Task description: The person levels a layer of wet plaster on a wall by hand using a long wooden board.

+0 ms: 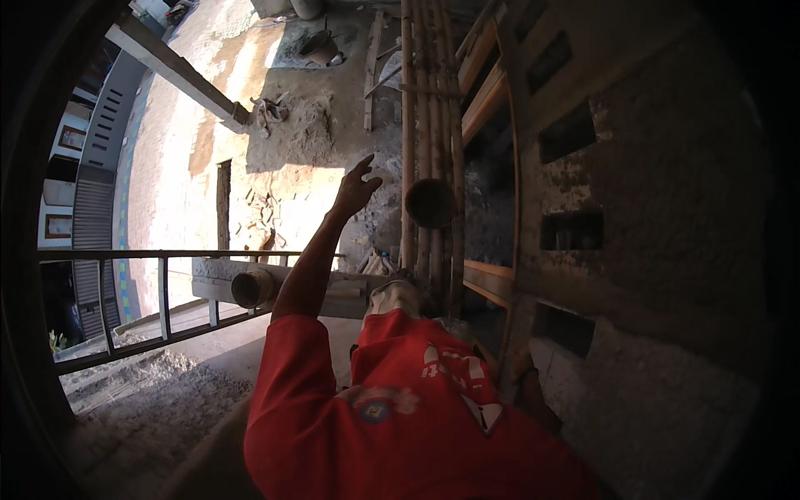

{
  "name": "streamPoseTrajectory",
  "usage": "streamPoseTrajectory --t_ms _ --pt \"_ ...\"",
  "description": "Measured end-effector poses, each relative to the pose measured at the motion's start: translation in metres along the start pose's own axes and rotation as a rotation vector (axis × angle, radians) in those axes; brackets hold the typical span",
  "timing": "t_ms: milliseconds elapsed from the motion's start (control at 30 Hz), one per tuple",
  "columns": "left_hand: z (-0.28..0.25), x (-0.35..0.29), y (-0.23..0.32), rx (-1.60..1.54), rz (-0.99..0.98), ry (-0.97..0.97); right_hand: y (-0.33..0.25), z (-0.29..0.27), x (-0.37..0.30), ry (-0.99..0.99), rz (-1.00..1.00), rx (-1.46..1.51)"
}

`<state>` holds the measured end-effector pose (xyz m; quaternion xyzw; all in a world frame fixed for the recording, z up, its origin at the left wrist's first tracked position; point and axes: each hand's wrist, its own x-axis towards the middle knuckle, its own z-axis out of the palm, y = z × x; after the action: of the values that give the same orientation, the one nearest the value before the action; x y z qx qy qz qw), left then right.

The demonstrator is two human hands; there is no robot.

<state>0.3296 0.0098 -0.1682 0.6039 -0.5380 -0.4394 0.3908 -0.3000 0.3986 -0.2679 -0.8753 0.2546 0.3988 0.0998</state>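
My left arm reaches out over the drop, and my left hand (358, 190) is open in the air with its fingers apart and nothing in them. Just right of it, a dark round bucket (431, 203) rests on a row of bamboo poles (423, 92); hand and bucket do not touch. Low on the right, my right hand (522, 365) is in deep shade close to the rough wall (642, 275). Its fingers are too dark to make out. A second bucket (252, 288) stands by the concrete beam (218, 279), left of my left forearm.
A metal railing (163, 292) runs along the left. Rectangular openings (572, 230) line the wall. Far below lie a heap of sand or mortar (310, 133), a wooden ladder-like frame (372, 79) and a basin (318, 48). A concrete post (179, 67) slants at upper left.
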Motion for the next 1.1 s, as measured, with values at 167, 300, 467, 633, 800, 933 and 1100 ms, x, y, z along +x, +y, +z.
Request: streamPoseTrajectory --t_ms 167,300,467,633,800,933,1100 --pt "0.048 -0.254 -0.239 0.434 -0.722 -0.381 -0.057 -0.038 0.001 -0.18 0.67 1.434" --pt "0.044 -0.399 -0.297 0.94 -0.647 -0.939 -0.079 -0.042 -0.02 -0.209 0.749 1.513" --pt "0.046 -0.378 -0.248 0.171 -1.054 -0.282 -0.054 -0.031 -0.016 -0.157 0.699 1.436" --pt "0.025 -0.26 -0.175 -0.375 -0.99 0.238 -0.01 -0.024 -0.004 0.156 0.647 1.337" --pt "0.02 -0.216 -0.166 -0.461 -0.843 0.334 0.015 -0.205 0.006 0.299 1.221 1.911" --pt "0.021 -0.222 -0.177 -0.314 -0.918 0.203 -0.002 -0.187 -0.002 0.294 1.199 2.057" --pt "0.03 -0.282 -0.224 -0.139 -1.072 0.191 -0.088 -0.099 -0.002 0.17 1.309 2.0"
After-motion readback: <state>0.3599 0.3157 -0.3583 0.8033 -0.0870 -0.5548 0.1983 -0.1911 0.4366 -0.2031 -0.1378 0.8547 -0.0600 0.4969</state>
